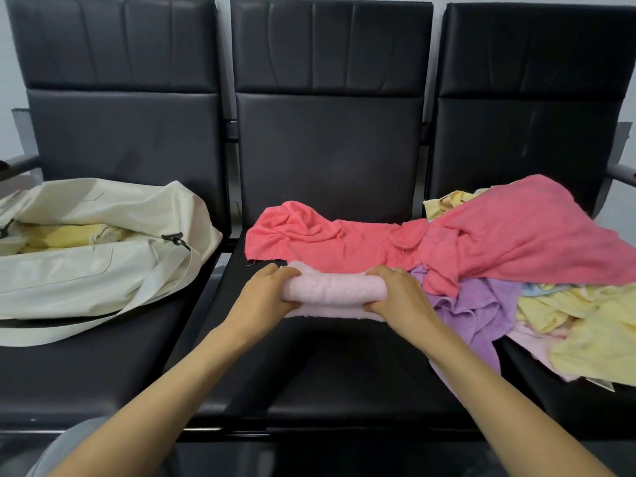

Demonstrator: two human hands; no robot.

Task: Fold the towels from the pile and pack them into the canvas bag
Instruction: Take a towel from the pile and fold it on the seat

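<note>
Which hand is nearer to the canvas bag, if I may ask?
Left. The left hand grips the pink towel's end toward the canvas bag; the right hand, its far end.

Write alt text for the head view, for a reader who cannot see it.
The left hand and right hand grip the ends of a pale pink towel on the middle seat. A loose pile of towels, coral, purple and yellow, lies to the right; the open canvas bag with yellow towels inside sits on the left seat.

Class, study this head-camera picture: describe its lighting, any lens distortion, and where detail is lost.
Head view: soft, even light, faint sheen on the black seats; wide-angle lens bows the outer seat backs; the canvas bag looks slightly washed out; the bottom corners blur.
</note>
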